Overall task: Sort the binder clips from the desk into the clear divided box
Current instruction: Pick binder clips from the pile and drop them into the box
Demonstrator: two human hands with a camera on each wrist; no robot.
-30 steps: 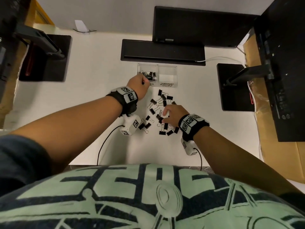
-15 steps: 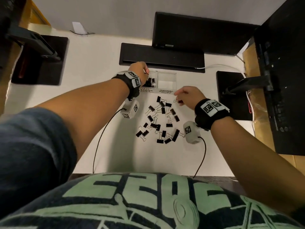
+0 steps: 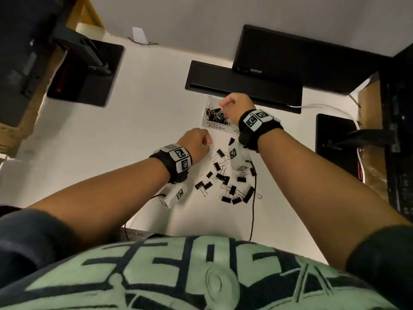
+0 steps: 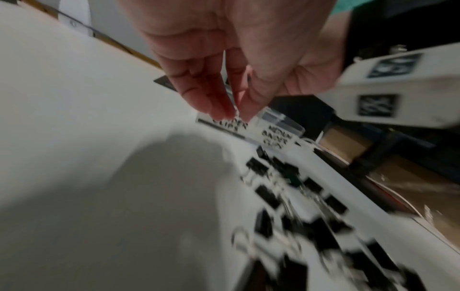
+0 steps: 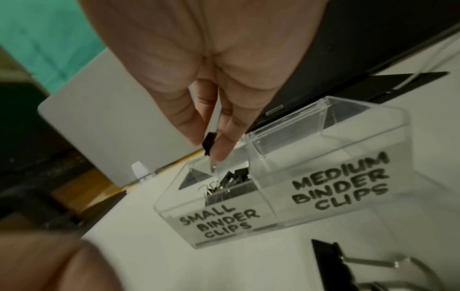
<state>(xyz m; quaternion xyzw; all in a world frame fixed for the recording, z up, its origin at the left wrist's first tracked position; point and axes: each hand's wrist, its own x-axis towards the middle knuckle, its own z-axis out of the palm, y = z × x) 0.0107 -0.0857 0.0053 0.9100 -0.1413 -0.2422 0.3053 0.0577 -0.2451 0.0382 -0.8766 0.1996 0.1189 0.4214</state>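
The clear divided box (image 3: 215, 128) stands at the back of the white desk. Its left part, labelled small binder clips, holds several black clips; the part labelled medium looks empty. My right hand (image 3: 224, 106) hangs over the small part. In the right wrist view my right hand (image 5: 211, 148) pinches a small black binder clip (image 5: 208, 143) just above the box (image 5: 331, 187). My left hand (image 3: 196, 142) hovers left of the loose binder clips (image 3: 223, 178), fingers loosely together, holding nothing. The blurred left wrist view shows my left hand (image 4: 236, 116), the box (image 4: 276, 136) and the clips (image 4: 268, 195).
A black keyboard (image 3: 243, 86) lies right behind the box. Monitor bases stand at the right (image 3: 335, 139) and the far left (image 3: 87, 72). A black wrist-camera cable (image 3: 252, 209) trails across the clips. A larger clip (image 5: 328, 261) lies near the box front.
My left hand has drawn back from the box toward the pile. My right hand has moved left and forward with a clip, from beside the pile to above the small compartment.
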